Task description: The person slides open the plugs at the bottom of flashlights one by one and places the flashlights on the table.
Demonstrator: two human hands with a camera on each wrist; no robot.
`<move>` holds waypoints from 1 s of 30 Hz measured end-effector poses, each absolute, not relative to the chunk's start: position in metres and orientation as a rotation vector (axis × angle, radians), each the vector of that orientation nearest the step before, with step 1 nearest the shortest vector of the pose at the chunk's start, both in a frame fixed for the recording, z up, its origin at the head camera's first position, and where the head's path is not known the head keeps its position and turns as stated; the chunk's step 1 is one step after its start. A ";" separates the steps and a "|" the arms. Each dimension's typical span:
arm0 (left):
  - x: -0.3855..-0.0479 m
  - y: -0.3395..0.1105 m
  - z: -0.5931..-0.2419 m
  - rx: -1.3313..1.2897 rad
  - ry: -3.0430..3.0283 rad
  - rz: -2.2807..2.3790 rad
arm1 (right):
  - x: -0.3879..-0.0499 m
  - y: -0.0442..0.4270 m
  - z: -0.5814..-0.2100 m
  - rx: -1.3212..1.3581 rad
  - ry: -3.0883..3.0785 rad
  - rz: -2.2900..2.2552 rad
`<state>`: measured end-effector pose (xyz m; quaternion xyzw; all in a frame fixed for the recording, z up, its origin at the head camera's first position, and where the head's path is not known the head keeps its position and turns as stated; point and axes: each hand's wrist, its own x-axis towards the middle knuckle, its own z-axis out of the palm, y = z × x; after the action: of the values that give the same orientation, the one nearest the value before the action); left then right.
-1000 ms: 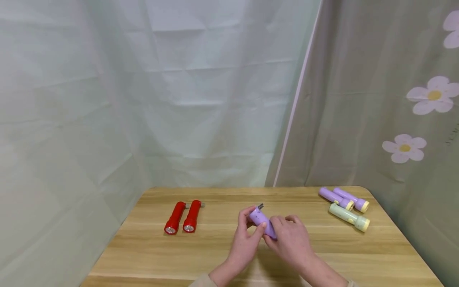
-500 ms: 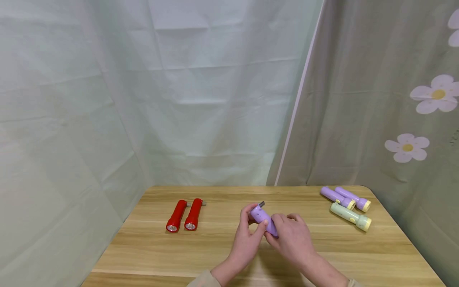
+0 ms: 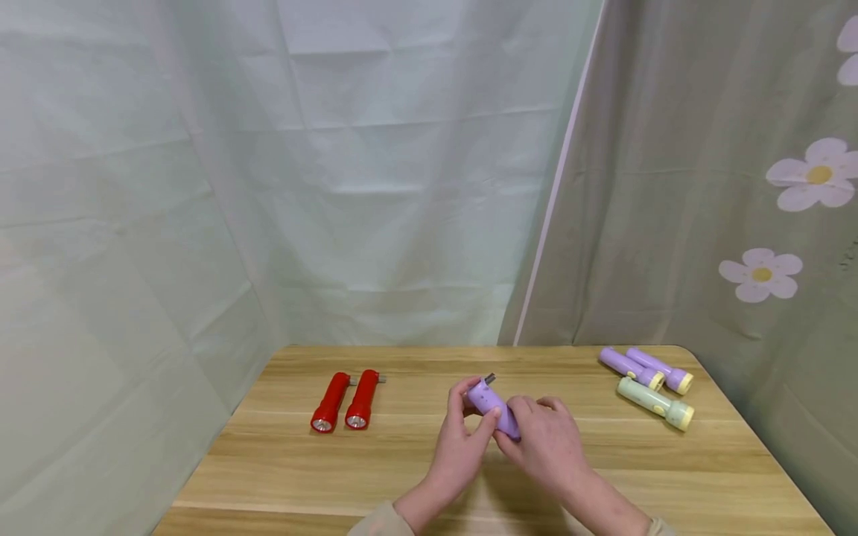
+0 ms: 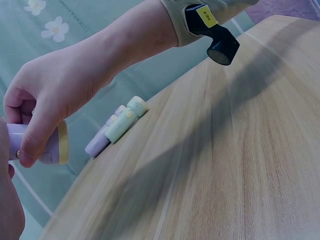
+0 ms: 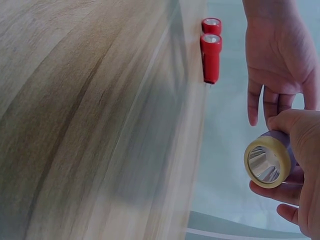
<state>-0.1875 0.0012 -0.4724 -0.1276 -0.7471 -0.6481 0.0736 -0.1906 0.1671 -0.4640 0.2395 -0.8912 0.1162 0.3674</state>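
Left hand [image 3: 461, 447], head view: thumb and fingers clamped round one end of a purple flashlight [image 3: 492, 406], held aslant between both hands. Short grey piece [image 3: 490, 378] juts out past the left fingers. Right hand [image 3: 548, 447] grips the other end. Off to the left hand's left, on the wooden table [image 3: 315, 476]: nearer red flashlight [image 3: 363, 398], farther red flashlight [image 3: 330, 402], side by side. Right of the right hand: pale green flashlight [image 3: 645, 397]; beyond it, two more purple ones.

Left wrist view: right thumb on the held barrel, near its cream rim [image 4: 63, 142]. Black device [image 4: 223, 46] on the sleeve [image 4: 174, 19] behind that hand.

Right wrist view: lens [image 5: 264, 165] points out of the right hand's grip; left fingers lie behind the flashlight, partly hidden.
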 end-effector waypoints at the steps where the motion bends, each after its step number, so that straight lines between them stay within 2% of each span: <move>1: -0.187 0.001 -0.472 -0.382 -2.243 -1.945 | -0.191 0.167 -0.464 0.614 -2.293 0.302; 30: -0.188 0.010 -0.470 -0.310 -2.030 -2.298 | -0.194 0.168 -0.452 0.576 -2.323 0.388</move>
<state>-0.1875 0.0099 -0.4702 -0.1005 -0.6585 -0.7452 0.0298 -0.1940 0.1679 -0.4515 0.2224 -0.8972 0.1497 0.3511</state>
